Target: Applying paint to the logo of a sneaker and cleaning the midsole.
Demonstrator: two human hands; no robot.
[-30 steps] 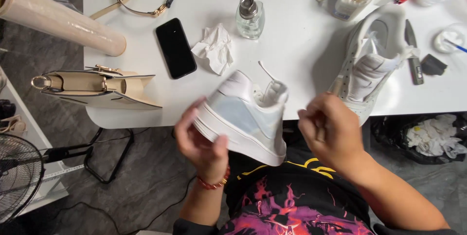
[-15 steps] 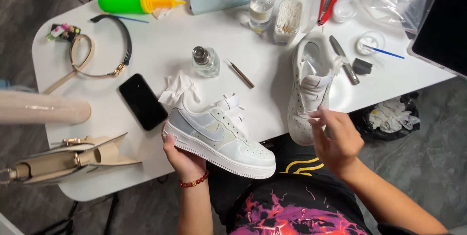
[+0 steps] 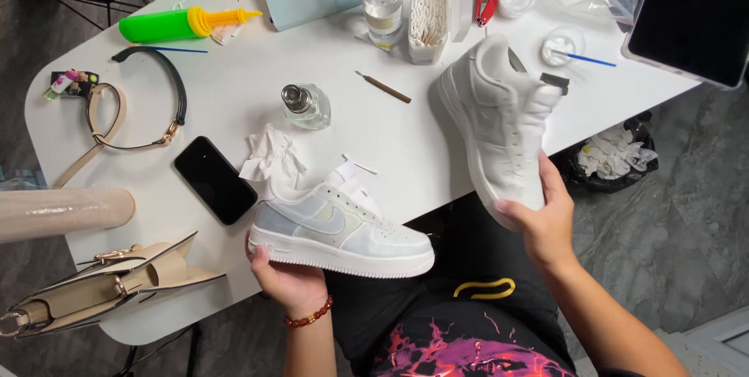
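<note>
My left hand (image 3: 287, 279) grips the underside of a white sneaker with pale blue and cream panels (image 3: 343, 229), held on its side at the near edge of the white table (image 3: 234, 96). My right hand (image 3: 542, 221) holds the toe end of a second, plain white sneaker (image 3: 499, 123), which lies along the table's right edge with its heel pointing away from me. The two shoes are apart.
A black phone (image 3: 214, 179), a crumpled tissue (image 3: 273, 157), a small glass bottle (image 3: 306, 105) and a thin brown stick (image 3: 384, 87) lie on the table. A beige handbag (image 3: 109, 283) and a plastic roll (image 3: 62, 211) sit at left; a dark tablet (image 3: 690, 10) is at far right.
My right hand has taken hold of the plain white sneaker's toe. The coloured sneaker has shifted a little toward me in my left hand. The view has moved closer over the table.
</note>
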